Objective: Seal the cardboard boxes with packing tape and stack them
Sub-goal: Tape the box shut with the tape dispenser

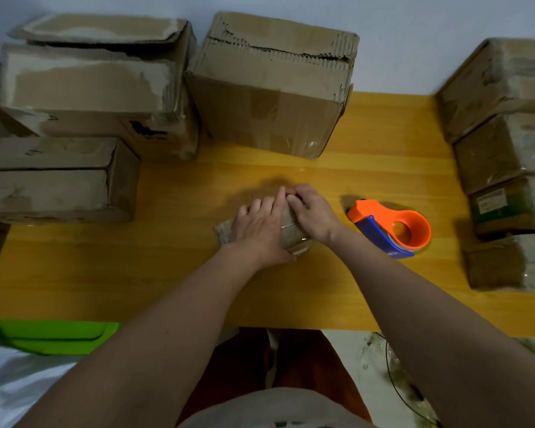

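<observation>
Hands were both pressed on a small brown cardboard box point(294, 239) mid-table: left hand point(260, 233) flat, right hand point(311, 213) pinching tape. Taped stack of boxes point(504, 168) at 3 o'clock was done; torn open cartons point(96, 88) at 10 weren't. Orange-and-blue tape dispenser point(393, 230) sat idle.

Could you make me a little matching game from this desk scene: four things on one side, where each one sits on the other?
Things:
1. tape dispenser
2. small box
3. stack of taped boxes
4. green tray

Places:
A. under both hands
B. at the table's right end
C. below the table's near edge, left
D. on the table just right of the hands

Pairs: 1-D, 2-A, 3-B, 4-C
</observation>
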Action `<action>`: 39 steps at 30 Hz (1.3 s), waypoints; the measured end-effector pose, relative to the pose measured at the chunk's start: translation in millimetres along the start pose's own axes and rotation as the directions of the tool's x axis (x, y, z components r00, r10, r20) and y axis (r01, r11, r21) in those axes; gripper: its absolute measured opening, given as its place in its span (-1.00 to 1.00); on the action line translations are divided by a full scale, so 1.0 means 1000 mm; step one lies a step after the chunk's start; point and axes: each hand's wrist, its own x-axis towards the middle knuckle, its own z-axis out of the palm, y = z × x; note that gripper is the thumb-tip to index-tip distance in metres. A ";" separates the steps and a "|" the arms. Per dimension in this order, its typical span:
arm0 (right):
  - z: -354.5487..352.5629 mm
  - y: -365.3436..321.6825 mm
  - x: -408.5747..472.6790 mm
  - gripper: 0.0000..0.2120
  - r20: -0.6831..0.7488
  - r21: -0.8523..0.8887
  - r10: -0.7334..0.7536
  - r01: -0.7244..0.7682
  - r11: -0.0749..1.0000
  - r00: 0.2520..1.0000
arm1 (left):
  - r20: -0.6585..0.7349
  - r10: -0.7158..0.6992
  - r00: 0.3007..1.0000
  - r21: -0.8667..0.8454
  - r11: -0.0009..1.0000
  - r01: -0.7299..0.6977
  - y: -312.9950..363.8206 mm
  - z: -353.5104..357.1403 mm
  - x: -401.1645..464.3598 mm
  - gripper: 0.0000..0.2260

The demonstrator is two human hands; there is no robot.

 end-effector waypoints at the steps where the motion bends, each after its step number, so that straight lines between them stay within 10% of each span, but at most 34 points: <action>1: 0.001 0.004 0.002 -0.76 -0.029 0.065 0.036 -0.034 0.997 0.999 | -0.009 -0.005 1.000 0.003 1.000 0.005 0.001 0.000 -0.001 0.22; 6: -0.002 0.027 -0.022 -0.72 -0.001 0.063 0.206 -0.205 0.977 0.979 | -0.055 -0.228 0.972 -0.114 0.969 0.221 0.004 0.006 -0.005 0.21; 8: -0.001 0.024 -0.040 -0.67 -0.194 -0.034 0.094 -0.103 0.994 0.977 | -0.070 -0.298 0.952 -0.136 0.948 0.287 0.002 0.009 -0.007 0.19; 13: 0.028 0.005 -0.050 -0.57 -0.174 -0.165 -0.180 0.152 0.975 0.968 | -0.159 -0.037 0.987 -0.032 0.999 0.033 -0.009 0.025 -0.017 -0.01; 20: 0.035 0.006 -0.025 -0.68 -0.179 0.162 0.160 -0.131 0.978 0.971 | -0.116 -0.050 0.992 0.008 0.999 0.052 -0.006 0.024 -0.021 -0.08; 26: 0.056 -0.013 -0.011 -0.60 -0.242 0.779 0.573 -0.195 0.595 0.783 | -0.030 0.123 0.992 -0.051 0.991 -0.125 -0.032 0.011 -0.023 -0.25; 34: 0.082 0.016 0.008 -0.26 -0.395 0.699 0.548 -0.146 0.700 0.737 | 0.022 0.125 0.992 -0.168 0.978 -0.119 -0.038 0.008 -0.023 -0.46; 39: 0.082 -0.004 -0.018 -0.47 -0.356 0.703 0.586 -0.205 0.681 0.728 | 0.057 0.108 0.992 -0.191 0.977 -0.095 -0.033 0.005 -0.025 -0.45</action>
